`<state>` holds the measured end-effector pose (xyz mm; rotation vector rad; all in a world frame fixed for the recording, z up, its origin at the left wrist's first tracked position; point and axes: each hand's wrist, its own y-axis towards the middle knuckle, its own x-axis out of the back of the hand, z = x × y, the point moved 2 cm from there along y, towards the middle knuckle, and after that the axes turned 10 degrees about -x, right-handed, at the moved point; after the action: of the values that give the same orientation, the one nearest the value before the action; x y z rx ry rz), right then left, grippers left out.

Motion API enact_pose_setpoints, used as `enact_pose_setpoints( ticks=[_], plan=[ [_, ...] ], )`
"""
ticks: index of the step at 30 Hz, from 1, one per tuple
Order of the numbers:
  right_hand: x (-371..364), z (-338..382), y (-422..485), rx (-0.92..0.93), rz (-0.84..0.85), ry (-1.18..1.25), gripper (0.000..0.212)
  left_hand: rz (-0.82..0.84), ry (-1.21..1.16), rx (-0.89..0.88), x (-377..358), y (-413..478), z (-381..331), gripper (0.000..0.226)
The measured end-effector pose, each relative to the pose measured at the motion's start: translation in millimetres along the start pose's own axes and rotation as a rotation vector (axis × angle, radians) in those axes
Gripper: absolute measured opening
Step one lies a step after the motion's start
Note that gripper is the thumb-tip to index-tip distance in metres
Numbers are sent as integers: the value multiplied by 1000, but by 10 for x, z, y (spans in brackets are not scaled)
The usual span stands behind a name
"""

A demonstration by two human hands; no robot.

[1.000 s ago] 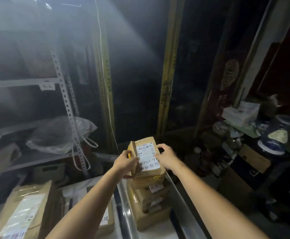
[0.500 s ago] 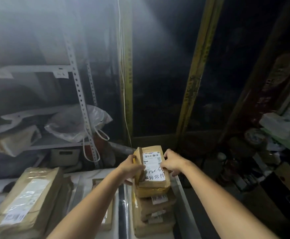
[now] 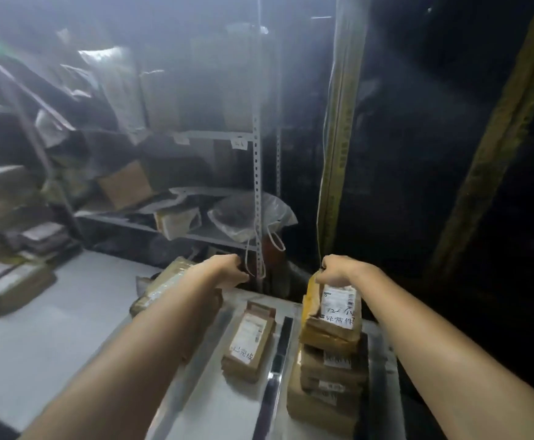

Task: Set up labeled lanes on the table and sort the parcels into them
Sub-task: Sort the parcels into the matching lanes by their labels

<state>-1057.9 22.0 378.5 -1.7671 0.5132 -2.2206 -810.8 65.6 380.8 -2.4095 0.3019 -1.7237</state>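
1. My right hand (image 3: 338, 269) grips the far end of the top parcel (image 3: 335, 312), fingers curled over its edge.
2. That parcel is tilted, its far end raised under my hand and its near end resting on the stack of parcels (image 3: 327, 385) directly below. Its white label faces up with handwritten characters on it.
3. My left hand (image 3: 229, 268) is off to the left of my right, at about the same reach. Its fingers curl away from me and I cannot tell whether they hold anything.
4. Between my two hands and nearer to me lies a single parcel (image 3: 250, 341) flat on the table (image 3: 69, 312), label up.
5. A dark strip (image 3: 279, 354) runs along the table between that single parcel and the stack under my right hand.
6. Under my left forearm, just short of the hand, sits a larger parcel (image 3: 164, 282).
7. Beyond my left hand stands a metal shelf rack (image 3: 257, 185) with a clear plastic bag (image 3: 243, 214) on it, its handles hanging just past my knuckles.
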Motion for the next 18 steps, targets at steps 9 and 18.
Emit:
enact_pose_setpoints(
  ticks=[9,18],
  plan=[
    [-253,2039,-549,408,21,-135,52,-67,-24,353,651,-1389,1636,63],
    [-1010,4345,-1272,640,7,-237,41,-155,-79,586,1068,-2826,3767,65]
  ],
)
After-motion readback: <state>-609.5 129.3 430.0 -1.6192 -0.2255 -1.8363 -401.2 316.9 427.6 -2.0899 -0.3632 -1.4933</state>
